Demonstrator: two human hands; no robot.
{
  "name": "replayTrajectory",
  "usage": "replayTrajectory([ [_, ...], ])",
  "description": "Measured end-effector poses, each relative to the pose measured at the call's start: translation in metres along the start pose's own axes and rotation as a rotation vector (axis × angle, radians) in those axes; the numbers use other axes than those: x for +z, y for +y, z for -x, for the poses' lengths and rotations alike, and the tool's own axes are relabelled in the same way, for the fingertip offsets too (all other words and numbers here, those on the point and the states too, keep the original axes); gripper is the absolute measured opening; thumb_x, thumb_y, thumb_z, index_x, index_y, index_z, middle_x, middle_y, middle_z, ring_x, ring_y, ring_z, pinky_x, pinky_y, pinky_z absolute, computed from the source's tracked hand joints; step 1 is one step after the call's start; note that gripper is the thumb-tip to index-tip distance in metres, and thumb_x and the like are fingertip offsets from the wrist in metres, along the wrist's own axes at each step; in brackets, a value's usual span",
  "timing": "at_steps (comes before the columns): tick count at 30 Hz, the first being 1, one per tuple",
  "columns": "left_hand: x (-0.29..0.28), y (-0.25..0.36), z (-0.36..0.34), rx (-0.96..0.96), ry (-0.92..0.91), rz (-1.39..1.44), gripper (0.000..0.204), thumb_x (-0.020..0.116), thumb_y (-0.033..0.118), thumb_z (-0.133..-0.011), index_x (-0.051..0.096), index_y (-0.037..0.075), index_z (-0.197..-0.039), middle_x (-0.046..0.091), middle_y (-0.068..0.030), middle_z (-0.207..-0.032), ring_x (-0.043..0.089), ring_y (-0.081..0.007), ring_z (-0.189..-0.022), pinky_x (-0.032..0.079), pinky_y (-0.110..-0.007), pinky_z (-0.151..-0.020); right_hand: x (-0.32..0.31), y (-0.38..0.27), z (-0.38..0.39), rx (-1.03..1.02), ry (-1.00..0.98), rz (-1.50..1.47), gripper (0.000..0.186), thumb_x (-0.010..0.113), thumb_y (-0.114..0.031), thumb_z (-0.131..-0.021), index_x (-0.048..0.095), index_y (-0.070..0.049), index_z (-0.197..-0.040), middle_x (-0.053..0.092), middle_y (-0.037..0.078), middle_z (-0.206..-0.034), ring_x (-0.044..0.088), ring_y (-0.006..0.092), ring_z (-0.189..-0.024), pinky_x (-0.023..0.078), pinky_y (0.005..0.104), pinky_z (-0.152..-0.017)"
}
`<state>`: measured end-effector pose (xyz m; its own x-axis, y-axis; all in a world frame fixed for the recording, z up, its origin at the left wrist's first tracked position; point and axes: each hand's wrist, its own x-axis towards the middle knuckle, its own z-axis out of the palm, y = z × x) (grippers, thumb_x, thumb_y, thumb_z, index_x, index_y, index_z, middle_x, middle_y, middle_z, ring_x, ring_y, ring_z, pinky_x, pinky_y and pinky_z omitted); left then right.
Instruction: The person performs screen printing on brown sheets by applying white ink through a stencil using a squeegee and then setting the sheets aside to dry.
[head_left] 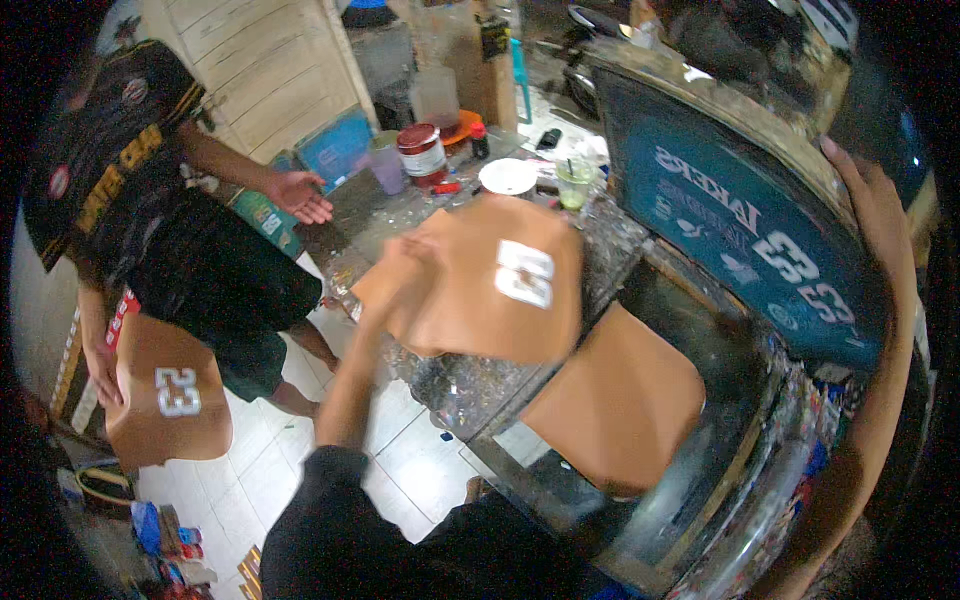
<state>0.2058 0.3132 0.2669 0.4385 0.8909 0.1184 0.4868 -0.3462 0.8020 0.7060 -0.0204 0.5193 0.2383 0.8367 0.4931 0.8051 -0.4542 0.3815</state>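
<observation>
My left hand, slightly blurred, pinches the near left edge of a brown fabric panel with a white printed number. The panel hangs in the air over the cluttered table's edge. My right hand grips the top edge of a tilted screen-printing frame, whose dark blue-green mesh carries pale lettering and digits. Below the raised frame, a second brown fabric panel lies flat on the dark printing bed, with no print visible on it.
At the left a co-worker holds another printed brown panel and reaches out an open hand. The paint-stained table bears a red-and-white can, a purple cup, a white lid and a plastic cup.
</observation>
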Motion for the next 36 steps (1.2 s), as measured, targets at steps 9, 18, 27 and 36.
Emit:
replayTrajectory([
  [9,0.128,0.034,0.127,0.865,-0.512,-0.609,0.067,0.062,0.050,-0.089,0.047,0.017,-0.145,0.038,-0.0170,-0.151,0.030,-0.0370,-0.142,0.016,-0.059,-0.113,-0.087,-0.086,0.004,0.435,-0.102,-0.345,0.072,0.040,-0.065,-0.095,0.069,-0.001,-0.108,0.067,0.026,-0.106,0.065,0.0385,-0.102,0.048,0.0455,-0.094],
  [18,0.168,0.006,0.164,0.859,-0.736,-0.571,0.066,0.061,0.055,-0.088,0.046,0.026,-0.146,0.026,-0.0081,-0.161,0.018,-0.0300,-0.150,0.005,-0.065,-0.115,-0.085,-0.098,0.007,0.326,-0.105,-0.347,0.076,0.040,-0.063,-0.094,0.069,0.007,-0.105,0.064,0.032,-0.112,0.063,0.0455,-0.105,0.048,0.0489,-0.094],
  [27,0.164,0.002,0.167,0.872,-0.716,-0.571,0.067,0.056,0.058,-0.090,0.045,0.025,-0.147,0.024,-0.0096,-0.161,0.015,-0.0301,-0.151,0.002,-0.067,-0.115,-0.080,-0.145,0.039,0.335,-0.057,-0.213,0.056,0.042,-0.054,-0.097,0.067,-0.007,-0.115,0.067,0.029,-0.102,0.065,0.0450,-0.097,0.051,0.0508,-0.086],
  [36,0.133,0.105,0.174,0.330,-0.307,0.683,0.076,0.065,0.020,-0.094,0.017,0.001,-0.150,0.047,-0.0224,-0.138,0.058,-0.0315,-0.117,0.050,-0.043,-0.099,-0.044,-0.223,0.147,0.253,0.241,-0.241,0.050,0.064,-0.055,-0.085,0.064,-0.005,-0.095,0.066,0.012,-0.076,0.064,0.0301,-0.070,0.049,0.0477,-0.077],
])
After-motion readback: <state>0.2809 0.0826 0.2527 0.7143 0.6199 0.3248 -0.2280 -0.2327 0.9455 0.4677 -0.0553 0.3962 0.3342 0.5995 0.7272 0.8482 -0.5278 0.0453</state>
